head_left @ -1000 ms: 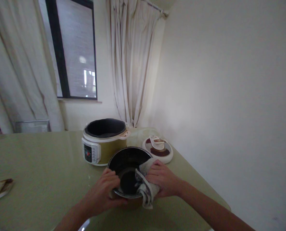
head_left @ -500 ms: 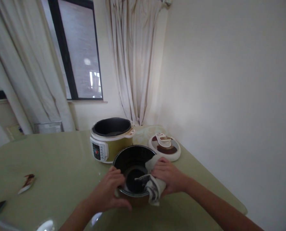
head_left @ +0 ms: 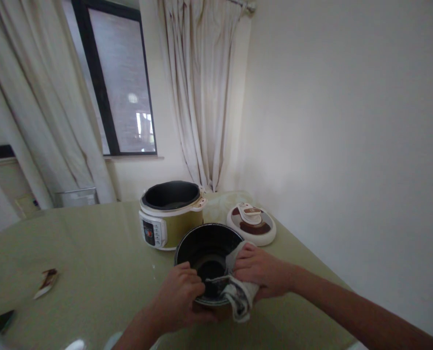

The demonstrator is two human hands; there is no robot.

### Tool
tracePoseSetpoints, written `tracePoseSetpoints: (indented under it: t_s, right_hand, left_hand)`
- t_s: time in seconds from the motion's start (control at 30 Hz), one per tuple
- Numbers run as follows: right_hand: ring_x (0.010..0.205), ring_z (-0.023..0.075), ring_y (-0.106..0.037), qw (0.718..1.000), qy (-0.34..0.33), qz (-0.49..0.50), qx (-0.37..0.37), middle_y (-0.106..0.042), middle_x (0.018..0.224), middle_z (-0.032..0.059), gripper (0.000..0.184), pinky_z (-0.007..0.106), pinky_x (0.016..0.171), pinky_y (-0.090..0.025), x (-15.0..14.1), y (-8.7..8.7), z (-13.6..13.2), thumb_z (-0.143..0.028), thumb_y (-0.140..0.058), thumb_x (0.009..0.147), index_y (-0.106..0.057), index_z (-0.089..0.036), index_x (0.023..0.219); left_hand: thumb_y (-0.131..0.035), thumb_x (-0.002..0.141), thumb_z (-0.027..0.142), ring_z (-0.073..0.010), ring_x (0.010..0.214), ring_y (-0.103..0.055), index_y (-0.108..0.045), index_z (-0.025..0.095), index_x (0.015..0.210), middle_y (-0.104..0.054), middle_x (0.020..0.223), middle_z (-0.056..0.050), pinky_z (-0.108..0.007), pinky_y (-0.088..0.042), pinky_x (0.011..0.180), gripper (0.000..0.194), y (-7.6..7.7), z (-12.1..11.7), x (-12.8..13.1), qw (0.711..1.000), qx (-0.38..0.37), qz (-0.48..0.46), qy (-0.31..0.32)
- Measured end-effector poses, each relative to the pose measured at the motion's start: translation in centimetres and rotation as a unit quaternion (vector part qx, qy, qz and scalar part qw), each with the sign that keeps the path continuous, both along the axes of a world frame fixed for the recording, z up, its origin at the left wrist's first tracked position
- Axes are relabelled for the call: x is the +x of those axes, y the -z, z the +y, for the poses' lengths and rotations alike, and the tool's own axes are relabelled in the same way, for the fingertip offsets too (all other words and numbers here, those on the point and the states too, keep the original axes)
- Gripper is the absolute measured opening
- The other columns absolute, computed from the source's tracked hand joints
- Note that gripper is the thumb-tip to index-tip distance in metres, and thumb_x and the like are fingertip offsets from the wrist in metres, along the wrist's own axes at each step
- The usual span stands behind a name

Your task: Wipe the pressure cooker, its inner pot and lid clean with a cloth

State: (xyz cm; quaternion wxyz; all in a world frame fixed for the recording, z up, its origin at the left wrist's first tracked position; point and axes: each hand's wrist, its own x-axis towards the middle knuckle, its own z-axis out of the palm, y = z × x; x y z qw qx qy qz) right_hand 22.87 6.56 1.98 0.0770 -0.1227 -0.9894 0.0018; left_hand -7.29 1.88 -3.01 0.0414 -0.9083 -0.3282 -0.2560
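The dark round pot (head_left: 212, 266) sits at the near side of the green table (head_left: 103, 253), its mouth facing up and tipped a little toward the person. Being round, it shows no long axis across its mouth.

The left hand (head_left: 182, 297) has its fingers hooked over the near left part of the rim, thumb outside, gripping it. The right hand (head_left: 262, 270) is closed around a bunched pale cloth (head_left: 238, 292) with dark markings, pressed against the right part of the rim; one end of the cloth droops outside and a corner hangs in over the opening.

Just behind the pot, to the left, stands the cooker (head_left: 182, 227), green with white trim, open at the top. Its control panel (head_left: 153, 232) faces left and toward the person (there is small print on it, too blurred for me to read). The cooker's inside is dark, and I see no food in it or in the pot.

The cooker's lid (head_left: 252, 224), white and brown, lies handle up behind the pot, to the right, near the wall (head_left: 340, 131).
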Motion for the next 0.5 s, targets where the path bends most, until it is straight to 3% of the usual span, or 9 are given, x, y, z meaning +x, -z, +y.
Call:
tracePoseSetpoints:
  t_s: [0.1, 0.23, 0.4, 0.5]
  right_hand:
    - [0.119, 0.0265, -0.059, 0.998, -0.011, 0.002, -0.065, -0.070, 0.128, 0.0126, 0.050, 0.042, 0.106, -0.034, 1.8, -2.0, 2.6, -0.058, -0.046, 0.104, -0.064, -0.021, 0.132]
    - [0.137, 0.0291, -0.053, 0.997, -0.013, -0.014, -0.071, -0.062, 0.147, 0.0174, 0.055, 0.045, 0.116, -0.032, 2.9, -3.3, 5.2, -0.056, -0.042, 0.107, -0.059, -0.020, 0.146]
    - [0.139, 0.0274, -0.054, 0.996, -0.049, -0.069, 0.015, -0.059, 0.152, 0.0174, 0.043, 0.043, 0.117, -0.037, 3.3, -5.0, 8.8, -0.042, -0.050, 0.107, -0.062, -0.019, 0.141]
    - [0.131, 0.0261, -0.059, 0.988, -0.022, -0.115, 0.100, -0.064, 0.144, 0.0152, 0.033, 0.038, 0.110, -0.041, 1.1, -5.7, 10.0, -0.032, -0.055, 0.106, -0.066, -0.016, 0.133]
  left_hand:
    - [-0.069, 0.067, 0.092, -0.0150, 0.057, -0.056, -0.053, 0.021, 0.057, -0.061, 0.056, 0.002, -0.037, -0.032, 0.072, 0.074, -0.6, 0.7, -0.5, 1.000, 0.013, -0.022, 0.008]
    - [-0.066, 0.070, 0.093, -0.0144, 0.056, -0.055, -0.054, 0.020, 0.058, -0.061, 0.056, 0.002, -0.037, -0.034, 0.076, 0.074, -0.6, 1.2, -1.0, 1.000, 0.019, -0.022, 0.009]
    - [-0.071, 0.069, 0.090, -0.0143, 0.055, -0.054, -0.057, 0.021, 0.056, -0.062, 0.055, 0.002, -0.037, -0.034, 0.075, 0.071, -0.4, 1.6, -1.2, 0.999, 0.029, -0.027, 0.003]
    - [-0.071, 0.071, 0.089, -0.0140, 0.055, -0.054, -0.059, 0.022, 0.056, -0.062, 0.055, 0.002, -0.037, -0.034, 0.075, 0.070, -0.4, 1.6, -1.0, 0.999, 0.035, -0.024, -0.008]
